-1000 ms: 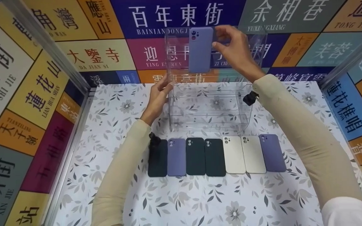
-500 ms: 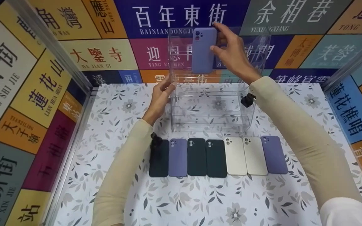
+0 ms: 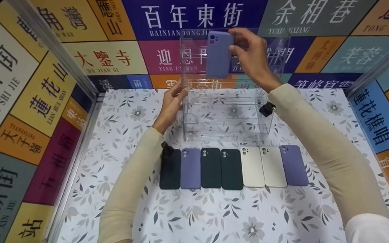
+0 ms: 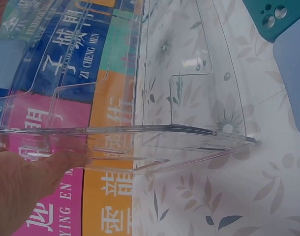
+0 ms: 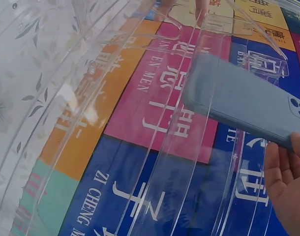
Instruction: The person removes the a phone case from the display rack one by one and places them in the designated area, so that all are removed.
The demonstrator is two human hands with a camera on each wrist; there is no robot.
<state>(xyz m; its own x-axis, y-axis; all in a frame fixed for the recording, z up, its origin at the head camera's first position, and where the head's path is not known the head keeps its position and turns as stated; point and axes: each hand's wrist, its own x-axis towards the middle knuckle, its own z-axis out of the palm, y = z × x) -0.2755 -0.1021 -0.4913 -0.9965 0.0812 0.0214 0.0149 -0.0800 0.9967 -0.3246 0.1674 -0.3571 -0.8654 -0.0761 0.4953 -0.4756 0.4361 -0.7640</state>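
A lavender phone case [image 3: 218,55] stands nearly upright at the upper tier of a clear acrylic display rack [image 3: 226,126], its top leaning slightly right in the head view. My right hand [image 3: 250,50] pinches the case by its right edge near the top, thumb in front. In the right wrist view the case's lower end [image 5: 204,86] lies behind a clear strip of the rack. My left hand [image 3: 171,103] grips the rack's left side panel; in the left wrist view a finger lies along that panel [image 4: 169,129]. Its other fingers are partly hidden.
In front of the rack a row of phone cases lies flat: dark green ones [image 3: 210,168], a lavender one [image 3: 190,168], cream ones [image 3: 252,167] and a purple one [image 3: 294,165] at the right end. Printed walls [image 3: 106,57] enclose the floral-patterned table [image 3: 194,219].
The right thumb came onto the case's front face, then shifted back to its right edge. The case leans slightly more to the right. The left hand stays on the rack.
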